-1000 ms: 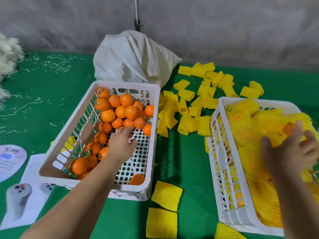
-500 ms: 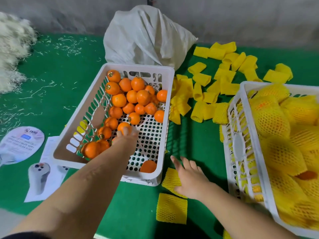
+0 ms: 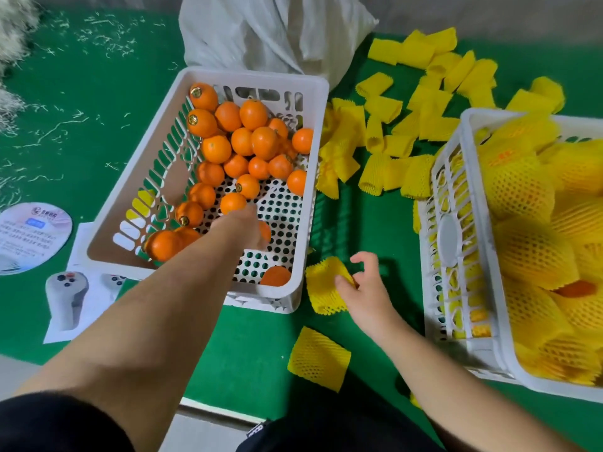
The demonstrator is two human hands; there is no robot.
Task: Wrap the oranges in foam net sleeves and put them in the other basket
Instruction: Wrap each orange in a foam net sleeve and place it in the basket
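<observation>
A white basket (image 3: 248,75) on the left holds several bare oranges (image 3: 241,141). My left hand (image 3: 243,225) reaches into it, blurred, with its fingers curled over an orange (image 3: 266,231) that peeks out on the right. In front of that basket's near right corner my right hand (image 3: 362,288) pinches a yellow foam net sleeve (image 3: 321,288) between thumb and fingers. The other white basket (image 3: 452,243) on the right is filled with oranges wrapped in yellow sleeves (image 3: 528,256).
A heap of loose yellow sleeves (image 3: 391,141) lies between and behind the baskets. One more sleeve (image 3: 318,353) lies near the table's front edge. A white sack (image 3: 277,31) stands behind the left basket. Printed leaflets (image 3: 31,236) lie at the left.
My right hand came out of the right basket, crossed to the sleeve by the left basket and took hold of it. My left hand slid toward the near right among the oranges.
</observation>
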